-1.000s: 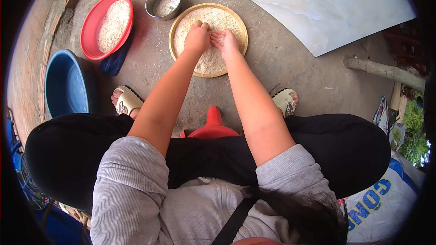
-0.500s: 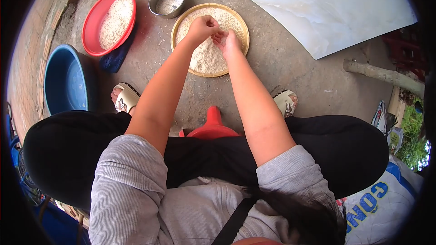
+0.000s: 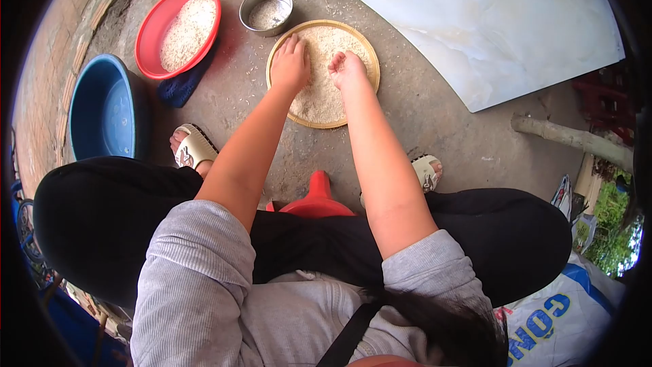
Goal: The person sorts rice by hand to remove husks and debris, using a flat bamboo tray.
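Note:
A round woven bamboo tray [image 3: 374, 61] on the ground holds a spread of pale grain [image 3: 319, 98] that looks like rice. My left hand [image 3: 290, 64] lies palm down over the left part of the tray, fingers stretched out at the grain. Over the right part of the tray is my right hand [image 3: 347, 69], turned partly upward with its fingers curled in. Whatever those fingers hold, if anything, is too small to make out.
A steel bowl [image 3: 288, 17] with some grain stands just behind the tray. Left of it sit a red basin [image 3: 146, 51] of grain and a blue tub [image 3: 112, 115]. A pale marbled sheet [image 3: 475, 34] lies at right; a red stool [image 3: 319, 194] is between my legs.
My hands were together above the tray's middle, and now they are apart. The left has gone down to the grain on the left, its fingers opening; the right has curled its fingers.

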Demonstrator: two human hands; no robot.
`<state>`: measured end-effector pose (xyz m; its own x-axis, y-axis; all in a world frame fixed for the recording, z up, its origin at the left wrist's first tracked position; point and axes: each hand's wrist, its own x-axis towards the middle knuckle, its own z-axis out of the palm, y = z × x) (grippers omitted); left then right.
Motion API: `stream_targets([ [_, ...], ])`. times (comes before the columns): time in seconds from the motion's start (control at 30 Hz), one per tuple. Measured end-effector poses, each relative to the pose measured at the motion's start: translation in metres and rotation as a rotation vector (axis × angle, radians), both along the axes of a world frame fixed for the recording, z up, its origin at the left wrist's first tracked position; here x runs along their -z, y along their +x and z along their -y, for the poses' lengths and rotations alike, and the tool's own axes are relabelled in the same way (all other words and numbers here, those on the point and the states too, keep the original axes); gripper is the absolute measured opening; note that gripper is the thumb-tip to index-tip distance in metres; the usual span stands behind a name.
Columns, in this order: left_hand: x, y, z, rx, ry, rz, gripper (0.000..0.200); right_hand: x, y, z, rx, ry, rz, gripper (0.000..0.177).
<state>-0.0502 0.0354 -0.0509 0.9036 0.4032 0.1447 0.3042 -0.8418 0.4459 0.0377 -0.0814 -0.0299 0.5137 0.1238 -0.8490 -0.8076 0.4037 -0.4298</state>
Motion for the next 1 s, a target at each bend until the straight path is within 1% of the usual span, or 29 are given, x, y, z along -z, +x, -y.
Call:
stream_targets([
  [0.03, 0.002, -0.008, 0.001, 0.04, 0.049, 0.035, 0.045, -0.016, 0.005, -0.01, 0.004, 0.042, 0.035, 0.02],
  [0.07, 0.004, -0.014, 0.002, 0.022, 0.052, 0.043, 0.045, -0.032, 0.009, -0.021, 0.008, 0.047, 0.095, 0.012],
  [0.1, 0.002, -0.02, 0.006, 0.036, 0.071, 0.029, 0.047, -0.043, 0.015, -0.033, -0.009, 0.049, 0.102, 0.012],
  [0.17, 0.0, -0.024, 0.011, 0.032, 0.091, 0.019, 0.048, -0.06, 0.027, -0.057, -0.056, 0.203, 0.195, 0.016],
  [0.2, 0.001, -0.023, 0.014, 0.021, 0.073, -0.006, 0.049, -0.076, 0.027, -0.066, -0.074, 0.206, 0.199, 0.016],
  [0.27, 0.004, -0.024, 0.015, 0.014, 0.034, -0.028, 0.053, -0.103, 0.022, -0.081, -0.199, 0.167, 0.399, 0.021],
  [0.3, 0.003, -0.024, 0.016, 0.0, 0.036, -0.025, 0.053, -0.104, 0.022, -0.087, -0.212, 0.172, 0.402, 0.021],
  [0.37, 0.001, -0.025, 0.016, 0.014, 0.061, -0.055, 0.053, -0.107, 0.022, -0.1, -0.338, 0.126, 0.486, 0.022],
  [0.43, -0.001, -0.026, 0.015, 0.005, 0.059, -0.08, 0.055, -0.11, 0.024, -0.116, -0.384, 0.1, 0.512, 0.024],
  [0.5, -0.003, -0.026, 0.015, 0.021, 0.052, -0.125, 0.056, -0.111, 0.032, -0.133, -0.49, -0.01, 0.669, 0.026],
  [0.53, -0.005, -0.026, 0.015, 0.023, 0.044, -0.135, 0.057, -0.11, 0.039, -0.138, -0.624, -0.067, 0.741, 0.037],
  [0.57, -0.006, -0.026, 0.014, 0.008, 0.041, -0.133, 0.057, -0.108, 0.043, -0.144, -0.639, -0.064, 0.744, 0.037],
  [0.6, -0.006, -0.026, 0.013, 0.018, 0.032, -0.118, 0.057, -0.105, 0.048, -0.15, -0.893, -0.232, 0.824, 0.041],
  [0.63, -0.006, -0.027, 0.013, 0.027, 0.022, -0.104, 0.057, -0.116, 0.043, -0.155, -1.147, -0.406, 0.896, 0.046],
  [0.67, -0.005, -0.027, 0.014, 0.023, 0.025, -0.097, 0.057, -0.128, 0.038, -0.153, -1.253, -0.519, 0.756, 0.049],
  [0.7, -0.005, -0.027, 0.013, 0.01, 0.02, -0.098, 0.057, -0.126, 0.04, -0.148, -1.267, -0.517, 0.758, 0.049],
  [0.77, -0.005, -0.027, 0.013, 0.017, -0.001, -0.077, 0.057, -0.108, 0.058, -0.125, -1.171, -0.288, 0.663, 0.049],
  [0.83, -0.007, -0.028, 0.012, 0.011, -0.034, -0.059, 0.056, -0.072, 0.077, -0.094, -0.776, -0.291, 0.786, 0.037],
  [0.9, -0.009, -0.027, 0.012, 0.006, -0.067, -0.049, 0.055, -0.025, 0.098, -0.053, -0.537, -0.631, 0.876, 0.023],
  [0.93, -0.008, -0.026, 0.014, -0.023, -0.089, 0.034, 0.048, 0.001, 0.102, -0.032, -0.444, -0.752, 0.856, 0.019],
  [0.97, -0.005, -0.025, 0.013, -0.011, -0.092, 0.035, 0.048, 0.016, 0.104, -0.014, -0.345, -0.871, 0.83, 0.016],
  [1.0, -0.001, -0.023, 0.011, -0.033, -0.128, 0.072, 0.044, 0.01, 0.092, -0.003, -0.33, -0.879, 0.827, 0.016],
])
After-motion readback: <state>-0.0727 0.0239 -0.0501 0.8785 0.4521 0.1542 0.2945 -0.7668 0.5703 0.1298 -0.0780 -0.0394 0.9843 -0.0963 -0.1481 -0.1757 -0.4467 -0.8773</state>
